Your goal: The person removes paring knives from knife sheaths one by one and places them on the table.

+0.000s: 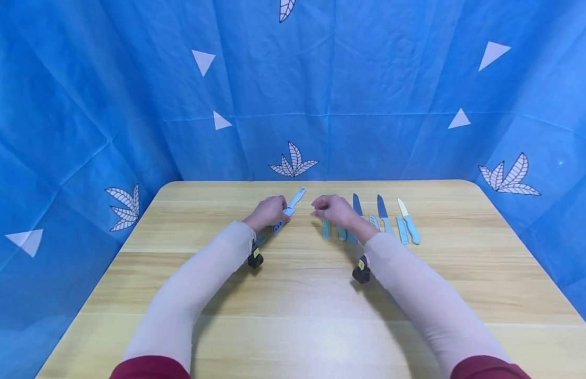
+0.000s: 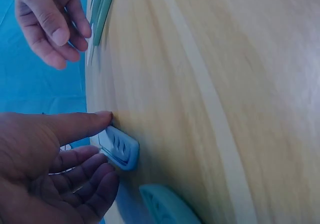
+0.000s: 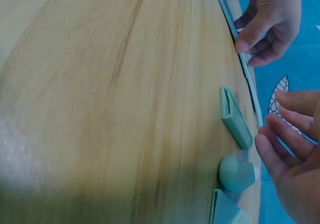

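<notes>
Centrally, near the far edge of the wooden table (image 1: 293, 295), a light-blue knife (image 1: 297, 196) in a slotted cover (image 1: 277, 227) is pinched by the left hand (image 1: 268, 211), thumb against fingers, its handle pointed away and rightward. A teal piece (image 2: 167, 205) is seen just beside. Nothing is held by the right hand (image 1: 337, 211), its fingers loosely bent and parted; near it, bare-bladed knives (image 1: 410, 229) and covers (image 1: 402, 230) are laid in a row.
</notes>
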`<state>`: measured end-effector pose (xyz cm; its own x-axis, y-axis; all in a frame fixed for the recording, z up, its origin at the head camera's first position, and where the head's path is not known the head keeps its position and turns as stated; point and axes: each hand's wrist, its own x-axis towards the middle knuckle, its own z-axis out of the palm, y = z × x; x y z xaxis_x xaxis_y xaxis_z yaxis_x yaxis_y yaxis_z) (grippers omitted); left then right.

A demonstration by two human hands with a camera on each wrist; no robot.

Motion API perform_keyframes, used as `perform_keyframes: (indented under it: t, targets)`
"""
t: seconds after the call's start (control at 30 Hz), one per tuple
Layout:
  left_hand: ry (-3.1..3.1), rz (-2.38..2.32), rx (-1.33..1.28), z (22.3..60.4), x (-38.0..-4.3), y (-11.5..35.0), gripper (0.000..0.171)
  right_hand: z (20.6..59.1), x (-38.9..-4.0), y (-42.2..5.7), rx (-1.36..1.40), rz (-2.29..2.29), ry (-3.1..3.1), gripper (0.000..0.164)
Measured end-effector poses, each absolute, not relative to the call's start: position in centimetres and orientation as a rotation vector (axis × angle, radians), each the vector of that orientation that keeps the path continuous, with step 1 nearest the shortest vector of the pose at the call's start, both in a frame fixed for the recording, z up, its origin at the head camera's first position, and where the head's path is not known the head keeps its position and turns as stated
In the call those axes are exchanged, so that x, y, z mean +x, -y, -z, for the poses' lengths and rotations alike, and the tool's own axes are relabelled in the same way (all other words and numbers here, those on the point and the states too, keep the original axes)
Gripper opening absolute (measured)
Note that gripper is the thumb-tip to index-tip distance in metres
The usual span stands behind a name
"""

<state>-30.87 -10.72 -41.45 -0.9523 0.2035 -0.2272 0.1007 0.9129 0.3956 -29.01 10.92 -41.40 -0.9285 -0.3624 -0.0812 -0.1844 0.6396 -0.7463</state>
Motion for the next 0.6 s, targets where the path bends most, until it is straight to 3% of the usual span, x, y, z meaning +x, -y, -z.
perform_keyframes:
  t: [0.23,0.6]
  targets:
    - [-2.793,-0.54,0.222,41.3,-30.9,11.9,0.039,41.5,-29.2,-10.4,-0.469,1.141,-2.675,0.033]
    - [-2.752,-0.552,0.442,41.4,-31.2,14.0,0.033,42.0,-29.4,-9.8,-0.503,1.089,-2.693,0.033]
